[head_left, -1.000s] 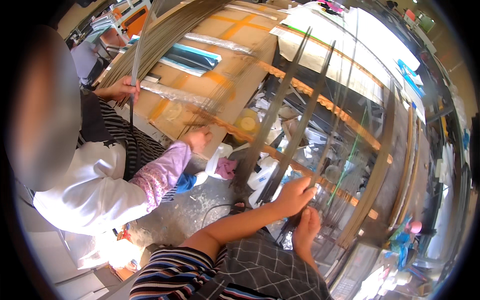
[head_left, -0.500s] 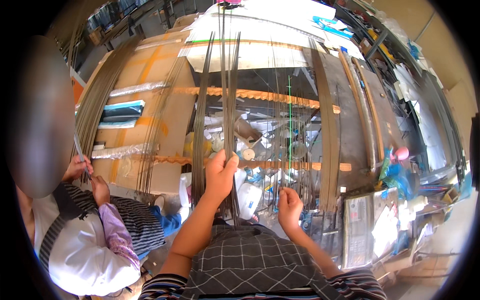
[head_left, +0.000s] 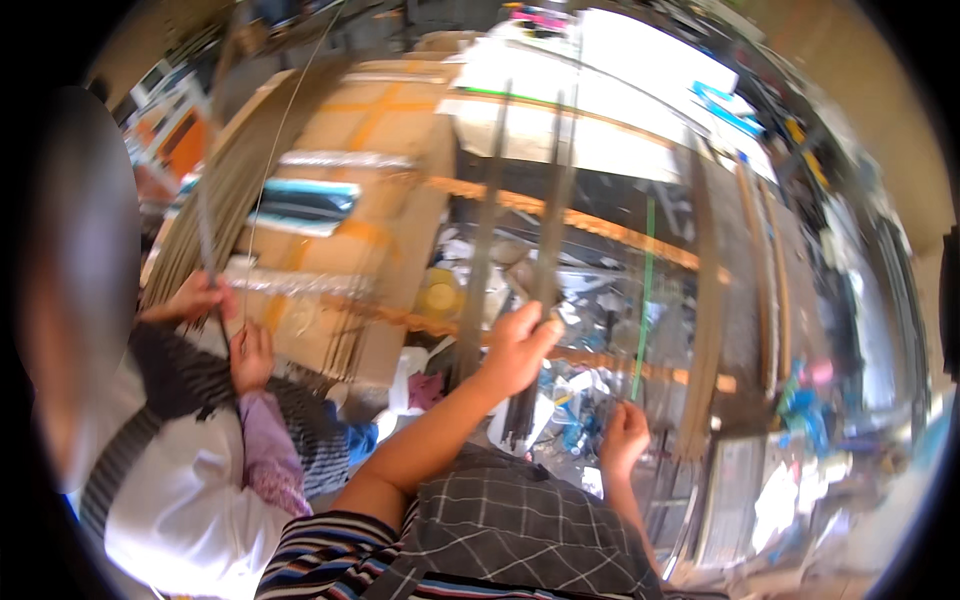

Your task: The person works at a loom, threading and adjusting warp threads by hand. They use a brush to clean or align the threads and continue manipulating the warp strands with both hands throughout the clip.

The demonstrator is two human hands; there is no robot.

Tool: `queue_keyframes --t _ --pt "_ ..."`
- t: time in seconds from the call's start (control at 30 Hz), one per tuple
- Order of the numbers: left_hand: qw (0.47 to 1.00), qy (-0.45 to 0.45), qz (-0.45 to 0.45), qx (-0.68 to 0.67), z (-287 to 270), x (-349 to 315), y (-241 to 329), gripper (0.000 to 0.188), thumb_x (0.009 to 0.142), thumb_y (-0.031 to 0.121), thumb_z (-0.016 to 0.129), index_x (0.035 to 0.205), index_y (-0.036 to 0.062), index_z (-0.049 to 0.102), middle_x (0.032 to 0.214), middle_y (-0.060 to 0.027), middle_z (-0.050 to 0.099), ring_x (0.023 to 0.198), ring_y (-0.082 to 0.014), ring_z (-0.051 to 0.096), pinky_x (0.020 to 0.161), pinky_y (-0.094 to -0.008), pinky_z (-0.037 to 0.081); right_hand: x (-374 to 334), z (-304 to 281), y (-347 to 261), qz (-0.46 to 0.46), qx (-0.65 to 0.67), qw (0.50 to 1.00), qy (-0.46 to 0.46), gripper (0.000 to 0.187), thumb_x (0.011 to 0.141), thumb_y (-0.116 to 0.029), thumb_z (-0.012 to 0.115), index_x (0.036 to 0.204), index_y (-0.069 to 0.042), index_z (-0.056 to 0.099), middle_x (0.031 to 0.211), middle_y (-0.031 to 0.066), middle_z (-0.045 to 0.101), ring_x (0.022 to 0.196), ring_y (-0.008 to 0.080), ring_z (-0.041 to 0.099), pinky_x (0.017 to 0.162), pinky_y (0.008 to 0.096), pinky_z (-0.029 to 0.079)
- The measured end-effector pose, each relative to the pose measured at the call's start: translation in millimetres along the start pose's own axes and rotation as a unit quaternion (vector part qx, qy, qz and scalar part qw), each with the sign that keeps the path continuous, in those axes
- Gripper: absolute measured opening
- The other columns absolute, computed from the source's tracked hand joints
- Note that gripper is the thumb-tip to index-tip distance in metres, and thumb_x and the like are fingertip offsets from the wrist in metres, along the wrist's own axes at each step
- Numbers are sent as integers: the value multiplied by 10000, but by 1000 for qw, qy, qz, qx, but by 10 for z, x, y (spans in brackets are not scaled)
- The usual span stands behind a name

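left hand [head_left: 515,345] closed on dark rod bundle [head_left: 548,250] | right hand [head_left: 625,435] pinching thin threads, grip unclear | co-worker's hands [head_left: 250,355] at left, well apart | green strand [head_left: 643,290] between

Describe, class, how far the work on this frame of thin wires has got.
Done: several bundles of thin wires already hang gathered on the frame. In hand: the left hand grips one bundle; the right hand pinches fine strands lower down. Left: loose strands by the green thread remain ungathered.
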State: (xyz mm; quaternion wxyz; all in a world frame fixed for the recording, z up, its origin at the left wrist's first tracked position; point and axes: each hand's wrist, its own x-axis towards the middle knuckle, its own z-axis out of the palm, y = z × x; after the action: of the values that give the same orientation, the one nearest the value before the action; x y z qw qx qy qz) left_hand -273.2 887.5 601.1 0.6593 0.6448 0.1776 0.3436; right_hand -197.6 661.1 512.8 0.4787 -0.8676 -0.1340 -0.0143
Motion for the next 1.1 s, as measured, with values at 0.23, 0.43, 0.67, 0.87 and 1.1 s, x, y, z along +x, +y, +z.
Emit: queue_keyframes --t 0.23,0.43,0.67,0.87,1.1 --pt "995 -60 -59 -51 -70 2 58 106 902 131 534 868 32 553 660 40 469 598 -40 415 536 -221 351 7 115 -102 -46 -47 998 24 135 844 -129 600 879 -3 635 655 117 598 568 205 577 561 318 457" --pt "994 -73 -68 -41 -97 -39 97 87 898 121 533 876 39 552 708 41 490 630 -40 433 581 -203 368 36 147 -43 -57 -53 997 20 137 840 -146 594 856 -16 632 622 138 589 553 276 593 540 365 462" --pt "994 -71 -87 -10 -106 -134 48 89 892 126 544 886 38 557 736 37 513 648 -42 455 594 -201 382 94 166 26 -91 -64 994 17 137 849 -157 586 848 -25 625 621 137 587 541 303 584 533 383 460" --pt "997 -54 -60 -3 -62 -184 38 127 898 151 551 850 33 543 642 16 501 579 -48 448 524 -216 351 131 147 57 -70 -71 995 3 142 849 -168 584 848 -32 627 625 136 595 552 306 594 536 384 461" --pt "994 -63 -91 8 -80 -226 78 108 893 136 541 907 31 565 735 33 523 646 -45 459 587 -206 375 154 171 150 -54 -84 995 -13 160 846 -187 576 847 -36 629 637 146 608 586 332 608 565 407 472"
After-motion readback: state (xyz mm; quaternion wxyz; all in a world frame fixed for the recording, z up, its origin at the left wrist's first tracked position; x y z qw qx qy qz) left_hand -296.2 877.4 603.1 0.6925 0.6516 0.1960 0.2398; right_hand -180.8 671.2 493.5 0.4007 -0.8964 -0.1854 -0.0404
